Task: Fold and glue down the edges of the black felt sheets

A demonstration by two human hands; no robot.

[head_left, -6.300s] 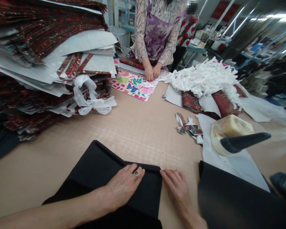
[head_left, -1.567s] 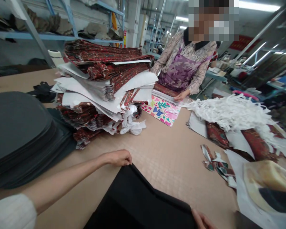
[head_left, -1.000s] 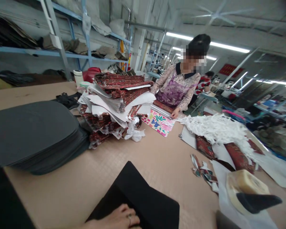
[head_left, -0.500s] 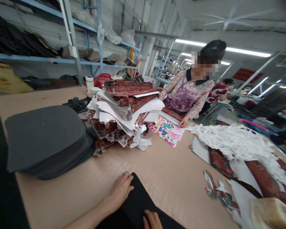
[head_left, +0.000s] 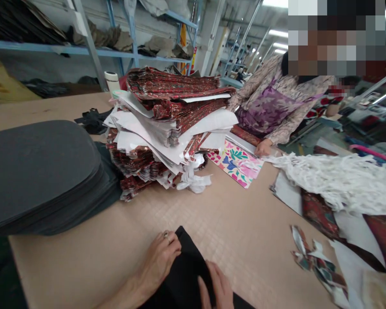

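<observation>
A piece of black fabric [head_left: 183, 274] lies at the table's near edge, its far end narrowing to a corner and its lower part cut off by the frame. My left hand [head_left: 162, 253], with a ring on one finger, is closed on the fabric's left edge near that corner. On the right edge is my right hand [head_left: 220, 285], its thumb on the near side and its fingers over the far side, with dark fabric between them. The wrist is out of frame.
Stacked dark grey panels [head_left: 41, 171] stand at left. Beyond are piled red patterned pieces with white sheets [head_left: 173, 124]. A co-worker's hand [head_left: 264, 148] rests near a floral sheet [head_left: 234, 163]. White strips [head_left: 334, 180] and fabric scraps [head_left: 318, 262] lie at right.
My right hand has moved up along the fabric's right edge, and its thumb and fingers now straddle that edge. My left hand stays near the corner. The view has tilted down and come closer.
</observation>
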